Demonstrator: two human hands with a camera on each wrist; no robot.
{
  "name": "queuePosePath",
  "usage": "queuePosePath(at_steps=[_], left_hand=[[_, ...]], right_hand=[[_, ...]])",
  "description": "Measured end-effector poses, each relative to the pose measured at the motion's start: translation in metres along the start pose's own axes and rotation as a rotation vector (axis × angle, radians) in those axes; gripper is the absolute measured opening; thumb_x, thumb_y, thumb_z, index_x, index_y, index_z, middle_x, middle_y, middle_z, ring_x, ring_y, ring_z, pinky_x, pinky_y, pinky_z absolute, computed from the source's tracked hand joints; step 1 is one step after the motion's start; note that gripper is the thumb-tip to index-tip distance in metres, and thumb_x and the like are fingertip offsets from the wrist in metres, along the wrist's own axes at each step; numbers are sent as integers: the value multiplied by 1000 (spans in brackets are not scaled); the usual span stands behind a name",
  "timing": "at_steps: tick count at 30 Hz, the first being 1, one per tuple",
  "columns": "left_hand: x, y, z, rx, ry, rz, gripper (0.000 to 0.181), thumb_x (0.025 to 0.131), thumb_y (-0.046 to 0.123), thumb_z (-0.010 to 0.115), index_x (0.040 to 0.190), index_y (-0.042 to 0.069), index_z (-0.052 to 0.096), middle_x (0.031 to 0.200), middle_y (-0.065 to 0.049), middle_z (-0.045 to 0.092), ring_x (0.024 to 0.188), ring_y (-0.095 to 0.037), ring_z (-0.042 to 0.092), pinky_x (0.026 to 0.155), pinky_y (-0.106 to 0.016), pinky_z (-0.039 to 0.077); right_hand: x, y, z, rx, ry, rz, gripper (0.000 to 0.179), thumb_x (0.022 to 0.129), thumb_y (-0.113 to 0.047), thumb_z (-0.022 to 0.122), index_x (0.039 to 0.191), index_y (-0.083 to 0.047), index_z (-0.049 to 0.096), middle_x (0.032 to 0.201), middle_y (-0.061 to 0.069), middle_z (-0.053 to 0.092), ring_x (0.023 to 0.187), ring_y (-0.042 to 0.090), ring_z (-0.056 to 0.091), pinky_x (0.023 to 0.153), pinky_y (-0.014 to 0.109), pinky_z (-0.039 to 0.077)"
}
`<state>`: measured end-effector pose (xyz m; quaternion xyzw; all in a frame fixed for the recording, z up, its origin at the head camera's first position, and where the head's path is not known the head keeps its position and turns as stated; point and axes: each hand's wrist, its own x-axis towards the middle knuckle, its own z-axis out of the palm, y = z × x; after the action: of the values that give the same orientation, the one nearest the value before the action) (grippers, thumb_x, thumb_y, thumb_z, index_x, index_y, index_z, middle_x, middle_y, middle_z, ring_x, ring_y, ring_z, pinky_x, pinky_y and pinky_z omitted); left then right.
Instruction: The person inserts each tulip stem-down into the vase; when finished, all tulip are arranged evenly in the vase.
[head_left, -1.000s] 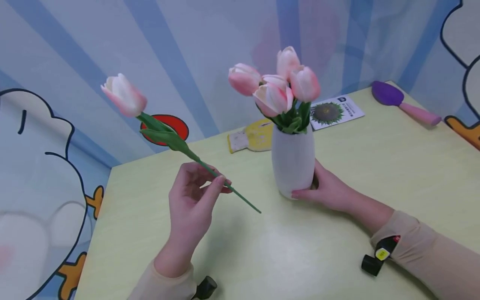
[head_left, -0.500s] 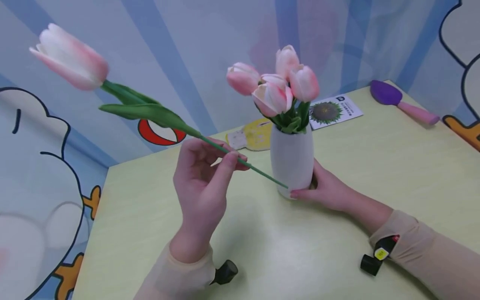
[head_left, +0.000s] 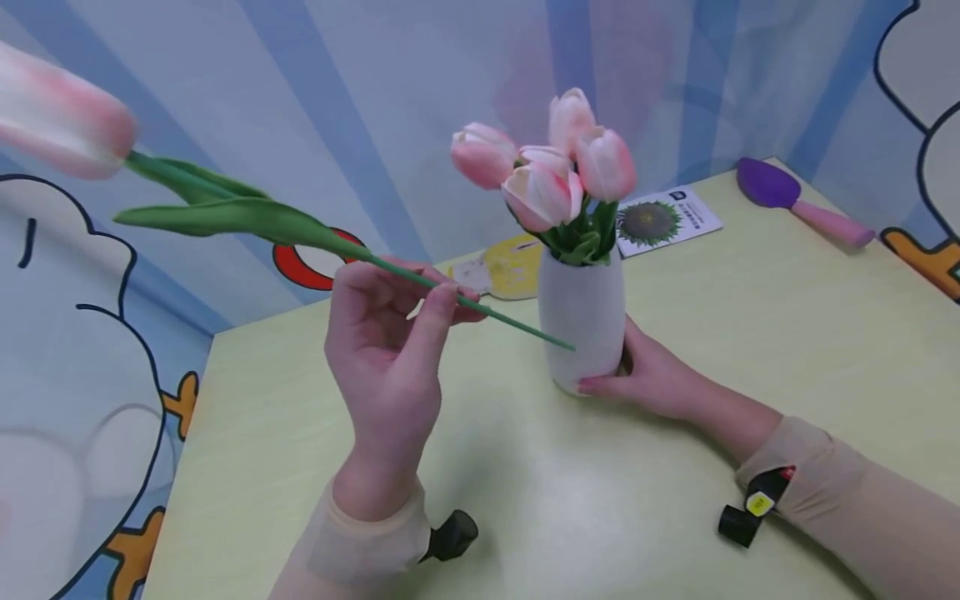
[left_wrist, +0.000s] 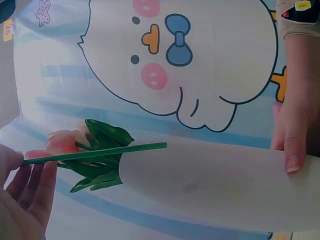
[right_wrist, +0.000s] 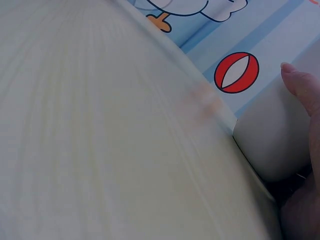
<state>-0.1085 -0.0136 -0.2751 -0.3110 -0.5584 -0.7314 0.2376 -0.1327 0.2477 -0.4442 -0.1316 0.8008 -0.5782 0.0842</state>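
Note:
Between thumb and fingers, my left hand (head_left: 390, 358) pinches the green stem of a pink-and-white tulip (head_left: 270, 223). Its bloom points up to the left, partly cut off by the head view's edge. The stem's bare end overlaps the white vase (head_left: 581, 308) in the head view, and in the left wrist view the stem (left_wrist: 100, 154) crosses in front of the vase's mouth. Several pink tulips (head_left: 543, 196) with green leaves stand in the upright vase. My right hand (head_left: 652, 375) grips the vase low on its right side, thumb across the front near the base.
Behind the vase lies a yellow, bottle-shaped flat piece (head_left: 510, 268), partly hidden. A card with a sunflower-like picture (head_left: 667, 221) lies to its right. Farther right is a trowel with purple blade and pink handle (head_left: 802, 204). A cartoon-printed wall (head_left: 420, 100) borders the pale table (head_left: 787, 350).
My left hand has risen, bringing the tulip's stem end from the table area to in front of the vase. The bloom has swung left and nearer the camera. My right hand stays on the vase.

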Motion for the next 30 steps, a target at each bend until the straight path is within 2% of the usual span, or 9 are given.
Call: queuePosePath(at_steps=[6, 10, 20, 26, 30], left_hand=[[10, 5, 6, -15, 53, 49, 26, 93, -1, 72, 104, -8, 49, 92, -12, 66, 78, -27, 74, 71, -47, 65], [16, 11, 12, -56, 98, 110, 19, 93, -7, 68, 103, -5, 52, 89, -11, 67, 74, -28, 73, 67, -46, 64], [20, 13, 17, -122, 181, 183, 21, 89, -18, 61, 104, -5, 52, 89, -12, 66, 73, -29, 73, 68, -48, 65], [22, 10, 17, -151, 194, 196, 23, 89, -20, 60, 105, -5, 53, 89, -14, 65, 74, -31, 73, 69, -50, 65], [22, 7, 17, -136, 205, 203, 21, 90, -16, 64, 104, -7, 53, 89, -16, 65, 75, -32, 73, 71, -51, 64]], right_hand=[[-2, 0, -2, -8, 6, 8, 94, 85, -28, 87, 156, -22, 26, 154, 8, 45, 142, 35, 45, 119, 62, 34], [-1, 0, -1, 1, 5, 4, 94, 85, -27, 87, 156, -21, 26, 153, 9, 46, 141, 35, 46, 118, 61, 35], [-1, -1, 1, -1, 2, 14, 93, 85, -28, 88, 155, -21, 27, 152, 9, 46, 139, 34, 47, 117, 59, 37], [-2, -2, 0, -18, 8, 28, 95, 85, -30, 87, 156, -20, 26, 152, 9, 46, 140, 35, 47, 117, 60, 36], [-2, -1, 0, -19, 10, 28, 95, 85, -31, 87, 156, -21, 25, 153, 9, 45, 141, 35, 46, 117, 61, 36]])
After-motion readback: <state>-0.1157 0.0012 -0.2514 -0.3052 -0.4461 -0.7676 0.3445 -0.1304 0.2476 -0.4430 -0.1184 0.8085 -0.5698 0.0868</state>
